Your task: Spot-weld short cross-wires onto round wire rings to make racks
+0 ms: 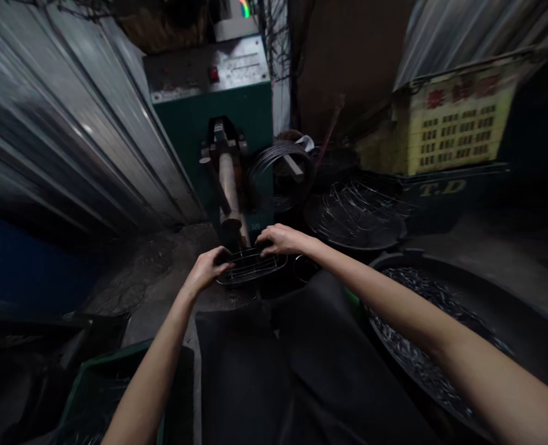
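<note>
An oval wire rack (255,271) is held level in front of a green spot welding machine (181,133). My left hand (207,269) grips its left end, thumb and fingers closed on the wire. At the far right side of the rack, my right hand (280,240) has its fingers bent and pinched together at the rim. Whether a small loose piece of wire is in those fingers is too dark to tell. The machine's electrode arm (228,185) comes down between my hands, and its tip meets the rack's far edge.
A coil of wire (280,164) hangs beside the machine. To the right stand a dark basin with bent wires (361,213) and a large black tub of small metal pieces (422,334). A green crate (83,377) sits at lower left, a yellow crate (459,130) at upper right.
</note>
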A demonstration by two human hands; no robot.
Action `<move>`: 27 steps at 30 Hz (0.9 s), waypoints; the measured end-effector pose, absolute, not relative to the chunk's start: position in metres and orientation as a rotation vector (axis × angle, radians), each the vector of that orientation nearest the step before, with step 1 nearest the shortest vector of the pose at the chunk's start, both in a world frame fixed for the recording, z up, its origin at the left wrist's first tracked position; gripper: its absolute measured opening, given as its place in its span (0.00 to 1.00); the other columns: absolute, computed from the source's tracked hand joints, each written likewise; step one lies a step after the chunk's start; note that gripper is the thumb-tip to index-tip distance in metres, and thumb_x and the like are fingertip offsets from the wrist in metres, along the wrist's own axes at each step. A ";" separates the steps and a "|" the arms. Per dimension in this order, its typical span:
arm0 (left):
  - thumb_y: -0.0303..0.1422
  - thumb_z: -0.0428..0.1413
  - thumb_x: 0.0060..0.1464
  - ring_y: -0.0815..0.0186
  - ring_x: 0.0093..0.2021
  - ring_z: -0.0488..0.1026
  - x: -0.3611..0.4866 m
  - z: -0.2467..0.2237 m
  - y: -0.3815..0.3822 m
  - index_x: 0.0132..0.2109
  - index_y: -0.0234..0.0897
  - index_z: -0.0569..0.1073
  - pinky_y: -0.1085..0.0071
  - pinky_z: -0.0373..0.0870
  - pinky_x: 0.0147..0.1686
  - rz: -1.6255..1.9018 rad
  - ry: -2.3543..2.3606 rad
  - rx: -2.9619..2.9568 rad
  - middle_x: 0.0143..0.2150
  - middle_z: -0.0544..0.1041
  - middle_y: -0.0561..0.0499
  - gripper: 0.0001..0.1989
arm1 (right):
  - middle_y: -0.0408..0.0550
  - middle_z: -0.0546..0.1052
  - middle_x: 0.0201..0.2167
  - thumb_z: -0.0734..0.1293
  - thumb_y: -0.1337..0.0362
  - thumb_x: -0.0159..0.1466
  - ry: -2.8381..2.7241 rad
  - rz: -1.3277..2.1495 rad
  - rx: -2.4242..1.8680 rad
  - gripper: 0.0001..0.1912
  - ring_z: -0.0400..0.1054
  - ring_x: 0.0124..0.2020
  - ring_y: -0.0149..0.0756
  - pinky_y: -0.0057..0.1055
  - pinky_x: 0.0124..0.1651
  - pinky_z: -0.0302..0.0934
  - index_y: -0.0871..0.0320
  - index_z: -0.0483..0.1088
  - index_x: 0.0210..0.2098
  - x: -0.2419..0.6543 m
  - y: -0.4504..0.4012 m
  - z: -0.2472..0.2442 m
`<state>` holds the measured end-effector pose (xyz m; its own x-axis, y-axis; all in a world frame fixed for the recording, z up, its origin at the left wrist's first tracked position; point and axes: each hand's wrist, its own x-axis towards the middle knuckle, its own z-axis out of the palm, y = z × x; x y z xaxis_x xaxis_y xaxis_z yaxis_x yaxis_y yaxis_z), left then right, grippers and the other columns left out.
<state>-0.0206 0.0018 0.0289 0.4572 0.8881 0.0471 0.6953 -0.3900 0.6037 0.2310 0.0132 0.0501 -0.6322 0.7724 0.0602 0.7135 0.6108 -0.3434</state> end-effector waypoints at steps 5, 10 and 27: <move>0.35 0.56 0.48 0.65 0.39 0.72 -0.018 0.028 0.004 0.39 0.37 0.72 0.72 0.65 0.38 0.545 1.260 2.212 0.37 0.77 0.51 0.10 | 0.49 0.76 0.39 0.67 0.57 0.58 -2.651 0.325 -1.220 0.17 0.69 0.41 0.39 0.29 0.41 0.58 0.57 0.72 0.45 0.236 0.016 0.040; 0.34 0.56 0.48 0.65 0.38 0.72 -0.017 0.027 0.007 0.39 0.36 0.72 0.73 0.65 0.38 0.555 1.270 2.200 0.37 0.77 0.51 0.10 | 0.49 0.76 0.40 0.66 0.59 0.59 -2.646 0.295 -1.212 0.15 0.68 0.41 0.38 0.30 0.43 0.59 0.56 0.72 0.45 0.239 0.018 0.035; 0.37 0.57 0.47 0.67 0.34 0.70 -0.015 0.027 0.026 0.39 0.35 0.73 0.74 0.64 0.33 0.513 1.273 2.187 0.34 0.76 0.52 0.13 | 0.50 0.75 0.38 0.64 0.59 0.61 -2.599 0.290 -1.234 0.15 0.67 0.39 0.36 0.30 0.42 0.58 0.57 0.72 0.46 0.237 0.025 0.034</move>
<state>-0.0147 0.0255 0.0269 0.4781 0.8769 0.0494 0.6661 -0.3986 0.6304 0.2374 0.0249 0.0339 -0.6103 0.7801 0.1380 0.7305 0.6216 -0.2829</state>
